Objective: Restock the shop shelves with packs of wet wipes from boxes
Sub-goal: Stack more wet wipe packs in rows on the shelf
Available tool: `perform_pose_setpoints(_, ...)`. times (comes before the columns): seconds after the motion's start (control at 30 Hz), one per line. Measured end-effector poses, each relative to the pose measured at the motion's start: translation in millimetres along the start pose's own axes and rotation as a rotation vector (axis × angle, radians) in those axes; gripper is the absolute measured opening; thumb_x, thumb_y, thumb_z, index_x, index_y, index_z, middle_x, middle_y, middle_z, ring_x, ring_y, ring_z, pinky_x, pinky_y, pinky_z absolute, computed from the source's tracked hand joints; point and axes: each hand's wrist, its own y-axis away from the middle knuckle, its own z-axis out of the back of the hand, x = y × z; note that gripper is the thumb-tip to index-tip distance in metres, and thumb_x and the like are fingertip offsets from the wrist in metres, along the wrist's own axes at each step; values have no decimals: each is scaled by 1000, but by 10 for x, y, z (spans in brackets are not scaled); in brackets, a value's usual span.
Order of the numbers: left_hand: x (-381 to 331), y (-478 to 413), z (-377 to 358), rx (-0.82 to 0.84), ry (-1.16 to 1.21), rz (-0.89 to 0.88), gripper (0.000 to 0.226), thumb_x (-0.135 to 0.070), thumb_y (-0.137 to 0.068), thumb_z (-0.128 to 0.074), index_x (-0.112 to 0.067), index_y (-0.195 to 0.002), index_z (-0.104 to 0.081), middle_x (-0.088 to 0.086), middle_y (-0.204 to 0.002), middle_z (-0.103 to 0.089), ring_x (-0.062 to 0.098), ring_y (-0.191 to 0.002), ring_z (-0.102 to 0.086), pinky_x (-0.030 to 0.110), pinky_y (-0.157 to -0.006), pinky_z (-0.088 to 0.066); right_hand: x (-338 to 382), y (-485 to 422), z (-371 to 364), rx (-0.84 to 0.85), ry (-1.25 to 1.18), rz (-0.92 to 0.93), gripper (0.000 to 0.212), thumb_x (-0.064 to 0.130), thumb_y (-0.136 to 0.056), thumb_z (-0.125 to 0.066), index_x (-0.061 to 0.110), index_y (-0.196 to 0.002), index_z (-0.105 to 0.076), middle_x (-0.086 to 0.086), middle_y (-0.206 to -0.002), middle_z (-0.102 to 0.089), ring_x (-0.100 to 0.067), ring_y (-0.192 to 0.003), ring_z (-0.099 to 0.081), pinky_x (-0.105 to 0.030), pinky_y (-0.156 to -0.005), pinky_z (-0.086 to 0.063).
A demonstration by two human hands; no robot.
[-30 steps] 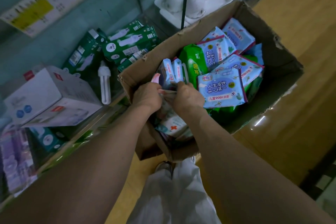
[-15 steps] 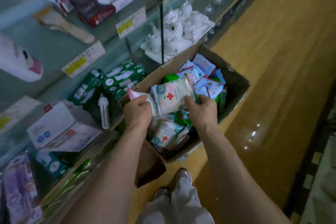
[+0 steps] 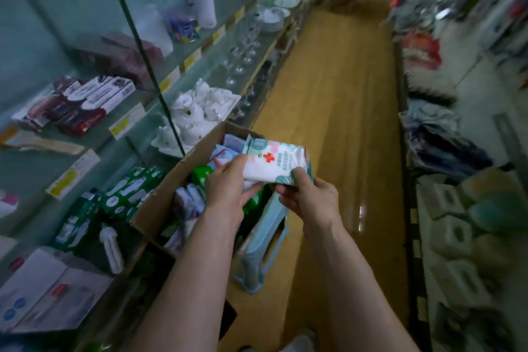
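Glossy yellow wood-look floor point(image 3: 343, 94) runs down the aisle to the right of the cardboard box point(image 3: 171, 188), w/ bright glare spots on it. Glass shelves point(image 3: 43, 163) w/ paper price tags stand to the left of the box. The racks point(image 3: 457, 208) across the aisle from the box are too blurred to tell what's on them.

The box is brown corrugated card, open at the top, its near end hidden by the forearms. It sits on a pale blue plastic stool point(image 3: 263, 243), only partly seen under it. Inside are soft, crinkly packs point(image 3: 188, 203) in blue, white and green; print unreadable.

Just behind the box's far end is a white glazed tea set point(image 3: 200, 106) on a tray. Left of the box are green cartons point(image 3: 125, 194) and a loose white tube bulb point(image 3: 111, 248).

Above the box's far half is the wipes pack point(image 3: 274, 163): a soft white pillow-shaped wrapper w/ a red cross and teal corners. The left hand point(image 3: 228, 188) grips its left end, thumb on top, fingers under. The right hand point(image 3: 308, 200) grips the near right corner, thumb on top, fingers curled beneath.
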Motion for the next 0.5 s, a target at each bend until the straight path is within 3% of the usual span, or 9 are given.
perform_pose_setpoints(0.13, 139, 302, -562, 160, -71, -1, 3, -13, -91, -61, -12, -88, -60, 9, -94, -65, 21, -86, -65, 34, -61, -59, 382, 112, 528, -103, -96, 109, 18, 18, -97, -54, 4, -91, -62, -7, -61, -68, -10, -51, -65, -21, -52, -55)
perform_pose_setpoints(0.33, 511, 878, -1546, 365, -159, -9, 2, -12, -90, -63, -12, -92, -62, 14, -102, -68, 25, -93, -68, 39, -73, -58, 937, 283, 1491, -228, -201, 242, 17, 18, -98, -52, 6, -96, -64, -8, -71, -70, -9, -53, -64, -21, -54, -55)
perform_pose_setpoints(0.5, 916, 1457, -2394, 536, -217, 9, 7, -12, -92, -61, -14, -86, -59, 11, -97, -68, 24, -90, -68, 41, -80, -57, 1336, 435, 2425, -369, -247, 347, 16, 21, -98, -53, 10, -100, -64, -6, -73, -72, -9, -56, -66, -20, -52, -54)
